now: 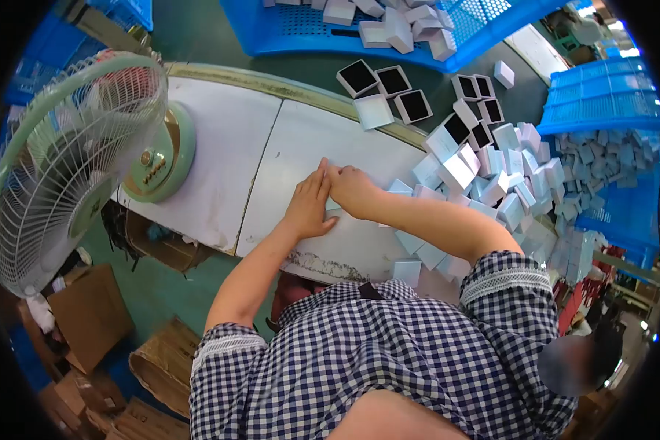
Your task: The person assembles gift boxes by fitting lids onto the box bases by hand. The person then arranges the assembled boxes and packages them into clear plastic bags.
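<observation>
Checked shirt [345,352] cloth in dark blue and white fills the near edge, pale trim round each sleeve, its lowest part cut off. Bare forearms run from it over a white tabletop [205,110], worn and dark-flecked at its near edge. The left hand [304,209] lies back upward, fingers straight and close together, thumb spread apart. Its fingertips meet the right hand [350,192], whose fingers curl inward; their tips are hidden (mostly knuckles show), so I cannot tell whether they are clamped on anything. A pale patch [332,205] shows between the hands, too little of it to say box or bare table.

White boxes [458,172] lie heaped to the right of the right hand, some nearer than the right forearm and some farther, with part of the heap hidden beneath it. On the left a green fan [73,169] has its base on the tabletop, its guard running close to the dark border. Cardboard boxes [92,315] sit on the floor at near left, the lowest cut off.

Farther away, open boxes with black insides [414,106] gather about the tabletop's far edge. Beyond them a blue crate [253,29], its far side out of frame, holds more white boxes. Far right, below another blue crate [601,95], small pale boxes [609,158] blur together.
</observation>
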{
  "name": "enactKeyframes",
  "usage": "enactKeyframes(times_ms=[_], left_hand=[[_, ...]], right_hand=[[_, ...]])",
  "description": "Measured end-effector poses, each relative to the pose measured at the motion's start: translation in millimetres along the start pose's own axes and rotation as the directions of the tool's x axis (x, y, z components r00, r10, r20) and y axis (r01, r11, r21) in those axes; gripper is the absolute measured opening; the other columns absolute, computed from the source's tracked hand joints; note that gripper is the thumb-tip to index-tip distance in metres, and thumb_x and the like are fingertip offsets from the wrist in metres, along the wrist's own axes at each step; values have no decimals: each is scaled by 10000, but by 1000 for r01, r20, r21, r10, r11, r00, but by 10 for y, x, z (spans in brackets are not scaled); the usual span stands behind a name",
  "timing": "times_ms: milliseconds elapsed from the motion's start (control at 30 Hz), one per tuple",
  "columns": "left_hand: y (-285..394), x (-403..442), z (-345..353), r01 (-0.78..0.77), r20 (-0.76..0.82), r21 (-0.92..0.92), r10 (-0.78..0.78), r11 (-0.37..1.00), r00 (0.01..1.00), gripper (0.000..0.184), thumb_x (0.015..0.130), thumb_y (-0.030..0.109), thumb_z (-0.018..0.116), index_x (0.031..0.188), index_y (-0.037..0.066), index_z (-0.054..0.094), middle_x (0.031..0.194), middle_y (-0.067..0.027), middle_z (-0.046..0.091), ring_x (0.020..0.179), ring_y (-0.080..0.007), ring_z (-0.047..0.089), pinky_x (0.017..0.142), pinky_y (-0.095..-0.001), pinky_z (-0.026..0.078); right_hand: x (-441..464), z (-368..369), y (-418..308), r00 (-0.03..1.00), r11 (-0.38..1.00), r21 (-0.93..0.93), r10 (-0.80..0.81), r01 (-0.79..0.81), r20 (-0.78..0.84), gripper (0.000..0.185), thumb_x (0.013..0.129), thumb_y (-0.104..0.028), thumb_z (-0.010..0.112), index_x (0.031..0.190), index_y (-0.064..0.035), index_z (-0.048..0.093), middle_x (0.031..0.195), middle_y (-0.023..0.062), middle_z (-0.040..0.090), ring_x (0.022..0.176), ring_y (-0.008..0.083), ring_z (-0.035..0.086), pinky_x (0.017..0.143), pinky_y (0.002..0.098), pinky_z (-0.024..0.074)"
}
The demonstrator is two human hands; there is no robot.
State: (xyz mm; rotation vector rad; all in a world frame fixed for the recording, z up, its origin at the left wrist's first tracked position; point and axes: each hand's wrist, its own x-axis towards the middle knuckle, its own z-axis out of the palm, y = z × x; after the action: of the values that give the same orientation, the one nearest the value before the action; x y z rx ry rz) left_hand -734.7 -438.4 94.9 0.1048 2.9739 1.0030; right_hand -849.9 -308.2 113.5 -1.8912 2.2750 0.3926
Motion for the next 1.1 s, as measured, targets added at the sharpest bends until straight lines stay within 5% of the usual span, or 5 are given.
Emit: enactKeyframes(times_ms=[200, 367, 667, 1000, 1100], left_hand=[[-658, 350, -494, -27, -133, -118, 11, 993, 991, 804, 740, 148, 683, 1453, 52, 323, 1485, -277, 305, 1324, -427, 369, 1099, -468, 327], [-263, 1324, -128, -76, -178, -86, 60, 993, 982, 786, 726, 156, 746, 1426, 110, 392, 1508, -257, 272, 1331, -448, 352, 1103, -452, 321], [-354, 2004, -133, -112, -482, -35, 81, 993, 873, 824, 642, 323, 823, 1358, 137, 460, 1514, -233, 230, 1345, -432, 308, 1057, -518, 317], [-512, 1671, -200, -97, -114, -336, 61, 937, 992, 940, 594, 66, 802, 1411, 34, 338, 1322, -188, 481, 1238, -386, 463, 1064, -428, 375], [-380, 1258, -68, -67, -98, -445, 26, 893, 995, 1012, 632, 51, 813, 1464, 99, 238, 1516, -211, 255, 1343, -408, 379, 1071, -420, 403]], right_hand=[[-230, -453, 355, 776, 970, 242, -157, 5, 611, 288, 759, -218, 709, 990, -44, 694, 1120, 103, 588, 963, 278, 616, 781, 399, 522], [-384, -147, 1261, 888, 956, 250, 244, -154, -390, 221, 817, -127, 599, 1033, -84, 581, 985, 93, 593, 1023, 295, 556, 806, 439, 461], [-637, -141, 1464, 940, 855, 472, 313, -217, -136, 274, 795, -39, 591, 1063, -19, 540, 1002, 148, 579, 961, 326, 576, 776, 440, 482], [-574, -368, 2018, 866, -242, 965, 455, -104, 207, 312, 971, -174, 560, 1256, -61, 621, 982, -8, 648, 760, 47, 557, 619, 197, 438], [-123, 117, 1878, 894, -198, 958, 360, -208, 268, 289, 946, -164, 601, 1215, -68, 646, 1007, 34, 650, 856, 110, 603, 729, 276, 497]])
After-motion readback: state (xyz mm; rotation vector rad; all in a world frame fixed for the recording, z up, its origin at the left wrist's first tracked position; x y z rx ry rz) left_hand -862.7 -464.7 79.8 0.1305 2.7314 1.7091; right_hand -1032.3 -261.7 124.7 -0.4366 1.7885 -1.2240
